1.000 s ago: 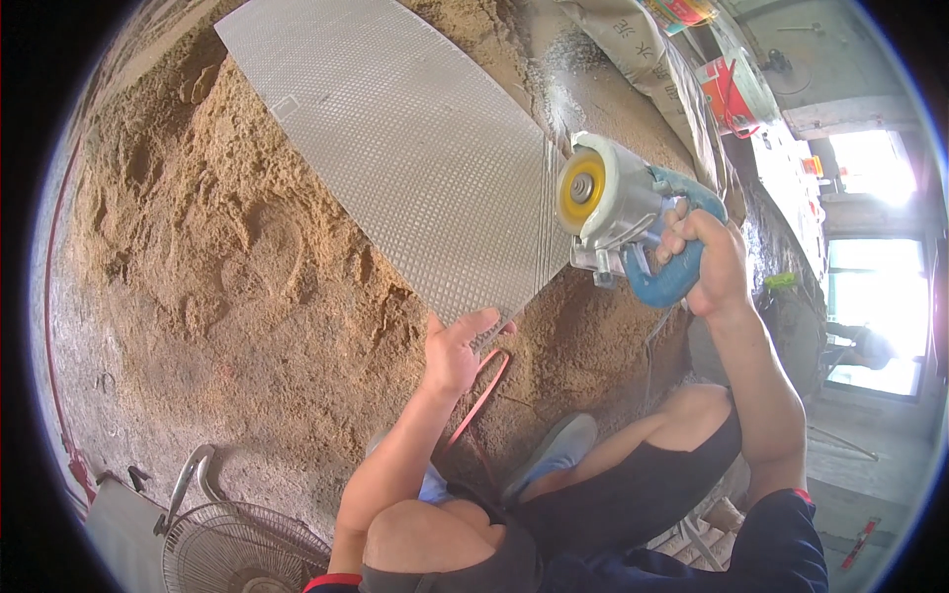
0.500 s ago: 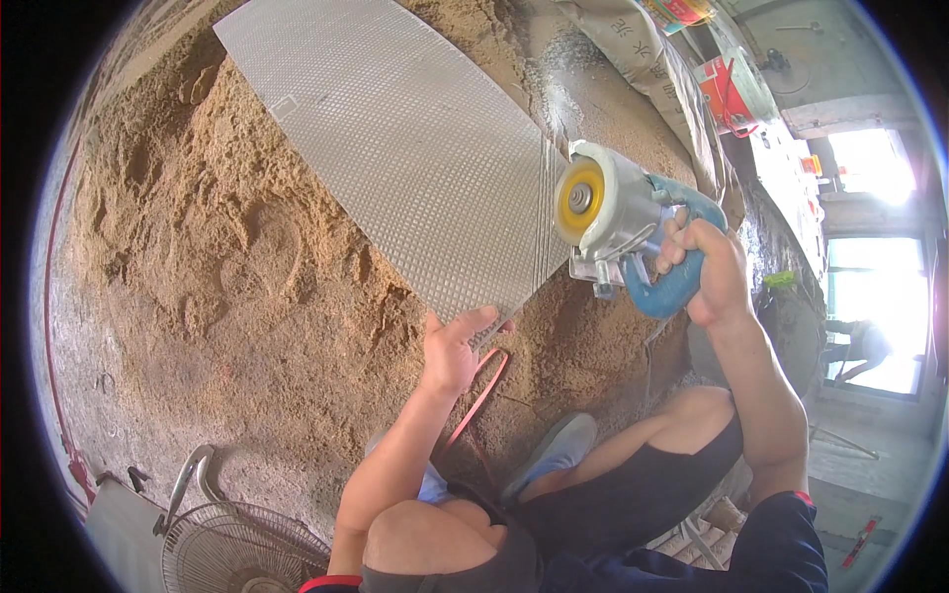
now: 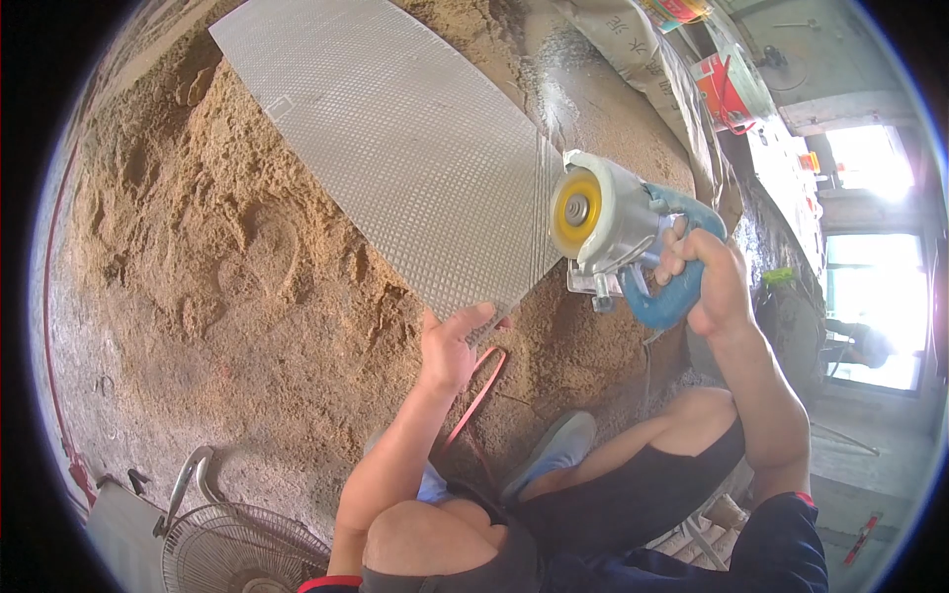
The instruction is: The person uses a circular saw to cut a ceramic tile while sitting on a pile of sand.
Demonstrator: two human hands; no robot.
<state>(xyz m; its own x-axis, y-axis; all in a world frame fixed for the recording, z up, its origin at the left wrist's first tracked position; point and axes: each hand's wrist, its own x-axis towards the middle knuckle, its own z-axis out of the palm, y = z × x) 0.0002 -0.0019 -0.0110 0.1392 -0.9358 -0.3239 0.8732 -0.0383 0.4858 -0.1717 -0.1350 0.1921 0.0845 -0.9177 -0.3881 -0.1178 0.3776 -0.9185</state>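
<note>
Our left hand point(image 3: 450, 351) pinches the near corner of the grey tile point(image 3: 395, 158): the thumb lies flat across the patterned top, and the other fingers curl underneath, mostly hidden, with one fingertip showing past the edge. Our right hand point(image 3: 719, 282) is wrapped around the blue handle point(image 3: 664, 301) of the power saw point(image 3: 628, 210), its fingers bent together through the loop. We cannot tell whether a finger presses the switch.

The tile stretches forward and to the left from the left thumb, lying over the sand point(image 3: 227, 257). Its right edge is well apart from the right hand's fingers, with the saw's body between them. The saw's yellow disc point(image 3: 576, 233) faces us and overlaps that edge in this view, beside several straight lines running across the tile; we cannot tell whether the saw is touching it. A pink strap point(image 3: 473, 403) lies on the sand just beside the left wrist.
</note>
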